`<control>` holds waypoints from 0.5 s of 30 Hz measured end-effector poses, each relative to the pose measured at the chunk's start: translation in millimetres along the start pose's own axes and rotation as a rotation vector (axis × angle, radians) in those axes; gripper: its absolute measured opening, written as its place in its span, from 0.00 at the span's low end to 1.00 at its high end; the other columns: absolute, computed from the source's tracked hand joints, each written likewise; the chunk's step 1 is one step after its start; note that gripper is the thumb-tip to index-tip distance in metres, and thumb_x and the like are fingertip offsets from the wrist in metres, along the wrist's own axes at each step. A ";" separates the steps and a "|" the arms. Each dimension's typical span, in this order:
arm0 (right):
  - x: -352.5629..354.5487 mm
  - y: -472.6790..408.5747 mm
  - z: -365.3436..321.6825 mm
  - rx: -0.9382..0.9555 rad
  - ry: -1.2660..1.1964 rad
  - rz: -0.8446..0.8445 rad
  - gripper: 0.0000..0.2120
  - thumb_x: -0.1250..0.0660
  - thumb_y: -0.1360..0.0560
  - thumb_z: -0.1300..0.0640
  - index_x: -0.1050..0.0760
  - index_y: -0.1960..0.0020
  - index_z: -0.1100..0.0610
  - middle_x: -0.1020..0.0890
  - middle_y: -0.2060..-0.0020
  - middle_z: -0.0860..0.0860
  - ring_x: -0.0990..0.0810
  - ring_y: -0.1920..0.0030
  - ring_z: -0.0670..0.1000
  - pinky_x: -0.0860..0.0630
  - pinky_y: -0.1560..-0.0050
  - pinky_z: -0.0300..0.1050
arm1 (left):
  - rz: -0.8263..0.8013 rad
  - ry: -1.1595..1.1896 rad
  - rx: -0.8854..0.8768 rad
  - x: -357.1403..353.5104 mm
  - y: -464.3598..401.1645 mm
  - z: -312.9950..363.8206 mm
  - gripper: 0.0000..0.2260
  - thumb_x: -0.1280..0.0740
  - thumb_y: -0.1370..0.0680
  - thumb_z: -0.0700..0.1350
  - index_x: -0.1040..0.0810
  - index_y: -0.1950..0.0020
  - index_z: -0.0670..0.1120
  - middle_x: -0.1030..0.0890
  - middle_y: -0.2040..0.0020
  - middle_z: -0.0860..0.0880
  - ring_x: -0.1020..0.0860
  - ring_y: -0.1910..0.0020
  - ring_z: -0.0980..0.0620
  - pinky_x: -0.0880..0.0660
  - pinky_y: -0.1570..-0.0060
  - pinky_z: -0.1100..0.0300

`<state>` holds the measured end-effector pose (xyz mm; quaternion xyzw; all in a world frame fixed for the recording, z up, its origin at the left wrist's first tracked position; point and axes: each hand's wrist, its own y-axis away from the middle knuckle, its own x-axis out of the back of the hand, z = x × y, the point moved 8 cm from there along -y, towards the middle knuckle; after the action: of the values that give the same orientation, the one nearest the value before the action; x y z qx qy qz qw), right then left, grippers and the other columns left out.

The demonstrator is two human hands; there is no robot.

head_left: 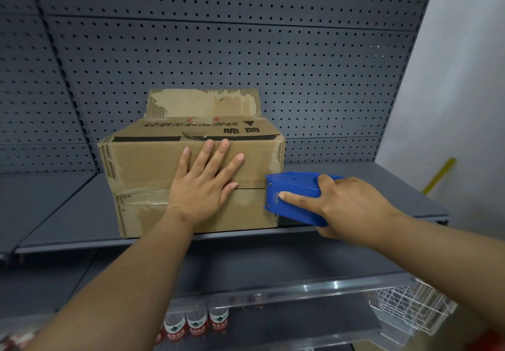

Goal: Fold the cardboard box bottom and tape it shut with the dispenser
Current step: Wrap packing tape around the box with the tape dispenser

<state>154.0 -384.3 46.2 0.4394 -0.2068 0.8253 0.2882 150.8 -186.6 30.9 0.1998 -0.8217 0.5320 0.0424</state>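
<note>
Head view: looking forward and down at a grey metal shelf (pixel 355 170) backed by grey pegboard (pixel 246 50).
Cardboard box (pixel 142 175): lying on its side on the shelf, near the front edge, left of centre; folded bottom flaps facing the viewer, seam running left to right across the middle; worn, with torn paper and old clear tape on the left part; one loose flap standing up at the far side.
Left hand (pixel 202 186): open, fingers straight and spread, palm pressed flat on the facing flaps, over the seam.
Tape dispenser (pixel 293 197): blue plastic, at the right edge of the box, front end touching the box at the seam.
Right hand (pixel 347 205): wrapped around the dispenser from the right, index finger stretched along its side.
Lower shelf: bottles (pixel 195 326) with red and white labels, near and left of centre.
Wire basket (pixel 410 307): white, lower right.
Yellow strip (pixel 440 175): leaning by the right wall.
</note>
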 end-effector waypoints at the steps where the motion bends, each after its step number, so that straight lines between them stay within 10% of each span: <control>1: -2.5 1.4 1.9 -0.003 0.001 -0.008 0.34 0.44 0.23 0.46 0.64 0.28 0.35 0.33 0.44 0.59 0.25 0.56 0.57 0.29 0.53 0.48 | 0.000 -0.005 -0.001 0.2 0.1 -0.2 0.25 0.53 0.20 0.60 0.51 0.24 0.56 0.60 0.22 0.50 0.60 0.24 0.49 0.61 0.28 0.45; 15: -16.8 19.9 36.6 -0.069 0.005 0.062 0.37 0.36 0.29 0.42 0.54 0.27 0.34 0.25 0.49 0.58 0.24 0.64 0.57 0.31 0.64 0.45 | -0.064 -0.002 0.003 -1.4 -1.0 -0.5 0.25 0.56 0.20 0.60 0.54 0.24 0.57 0.62 0.23 0.51 0.63 0.24 0.50 0.65 0.28 0.47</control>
<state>170.6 -425.8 49.6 0.4203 -0.2480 0.8274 0.2779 152.4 -186.1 31.6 0.2266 -0.8143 0.5313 0.0580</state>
